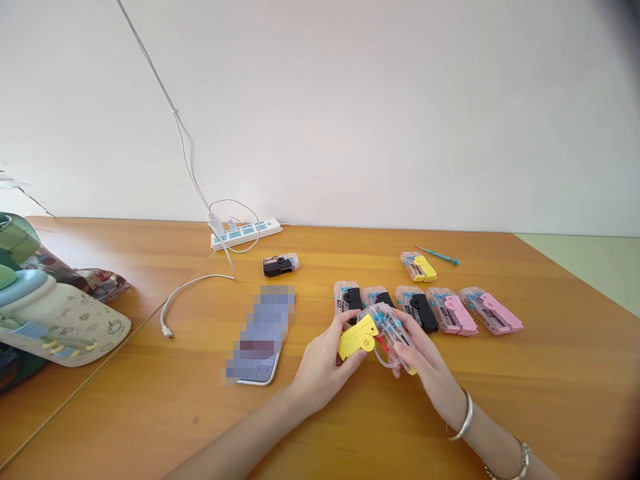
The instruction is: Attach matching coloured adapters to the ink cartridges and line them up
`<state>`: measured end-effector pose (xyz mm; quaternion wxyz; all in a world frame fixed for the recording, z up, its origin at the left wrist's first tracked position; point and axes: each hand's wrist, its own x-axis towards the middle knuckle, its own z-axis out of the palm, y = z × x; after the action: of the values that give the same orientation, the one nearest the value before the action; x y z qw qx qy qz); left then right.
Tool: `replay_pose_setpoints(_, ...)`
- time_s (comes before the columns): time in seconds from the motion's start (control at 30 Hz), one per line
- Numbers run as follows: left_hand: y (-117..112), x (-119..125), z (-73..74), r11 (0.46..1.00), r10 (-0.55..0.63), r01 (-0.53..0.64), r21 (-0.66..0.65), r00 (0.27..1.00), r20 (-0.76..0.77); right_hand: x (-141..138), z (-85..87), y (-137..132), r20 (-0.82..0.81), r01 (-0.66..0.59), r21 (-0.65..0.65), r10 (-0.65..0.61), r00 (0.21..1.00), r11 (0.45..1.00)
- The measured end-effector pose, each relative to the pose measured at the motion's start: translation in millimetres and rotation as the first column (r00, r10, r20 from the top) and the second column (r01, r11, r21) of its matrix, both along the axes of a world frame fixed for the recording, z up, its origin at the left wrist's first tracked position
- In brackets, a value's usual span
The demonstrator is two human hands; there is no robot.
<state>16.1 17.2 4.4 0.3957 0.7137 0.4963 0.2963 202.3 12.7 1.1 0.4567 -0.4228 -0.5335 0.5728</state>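
Note:
Both hands hold one folding toy water gun [393, 327] above the table, its clear body showing blue parts inside and a red trigger. My left hand [323, 363] is closed around the yellow hinged handle. Fingers of my right hand [430, 363] wrap the clear body, thumb on the near side. The handle is swung out at an angle to the body. Just behind the hands lies a row of similar folded toys: black ones [421, 312] on the left, partly hidden by my fingers, and pink ones [459, 315] on the right.
Behind the row are a folded yellow toy [420, 267], a teal screwdriver [443, 256] and a black toy [280, 264]. A phone [260, 340] lies left of my hands. A power strip [247, 233], white cable [195, 279] and patterned cup [85, 320] are farther left.

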Motion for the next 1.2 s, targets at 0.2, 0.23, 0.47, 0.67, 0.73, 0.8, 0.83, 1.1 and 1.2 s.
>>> replay_pose_setpoints(0.2, -2, -3, 3.6, 0.972, -0.167, 0.211, -0.100, 0.927, 0.336, 8, 9.4, 3, -0.009, -0.029, 0.083, 0.030, 1.000, 0.996)
replay_pose_setpoints(0.23, -2, -3, 4.9, 0.964, -0.165, 0.231, -0.133, 0.909, 0.382, 9, 10.1, 4, 0.005, -0.053, 0.093, 0.053, 0.999, 0.994)
replay_pose_setpoints(0.47, 0, -1, 8.7, 0.847, -0.079, 0.374, -0.379, 0.792, 0.605, 11, 7.1, 7, 0.076, -0.201, 0.116, 0.193, 0.978, 0.973)
replay_pose_setpoints(0.67, 1, -3, 11.2, 0.877, -0.168, 0.385, -0.286, 0.806, 0.567, 13, 7.5, 7, 0.420, -0.227, 0.317, 0.078, 0.904, 0.921)
replay_pose_setpoints(0.73, 1, -3, 13.5, 0.873, -0.215, 0.409, -0.265, 0.811, 0.544, 13, 9.6, 6, 0.499, -0.256, 0.366, 0.044, 0.866, 0.895)
replay_pose_setpoints(0.8, 1, -3, 14.7, 0.879, -0.257, 0.416, -0.233, 0.824, 0.505, 12, 11.9, 5, 0.532, -0.289, 0.378, 0.049, 0.845, 0.880)
replay_pose_setpoints(0.83, 1, -2, 14.7, 0.888, -0.270, 0.407, -0.214, 0.839, 0.473, 11, 13.0, 4, 0.544, -0.300, 0.374, 0.054, 0.837, 0.878)
replay_pose_setpoints(1.1, -1, -6, 9.7, 0.937, -0.245, 0.304, -0.174, 0.924, 0.294, 6, 14.8, 3, 0.531, -0.350, 0.289, 0.155, 0.833, 0.891)
replay_pose_setpoints(1.2, -1, -6, 10.4, 0.935, -0.255, 0.318, -0.155, 0.910, 0.327, 6, 12.6, 4, 0.506, -0.348, 0.265, 0.178, 0.844, 0.899)
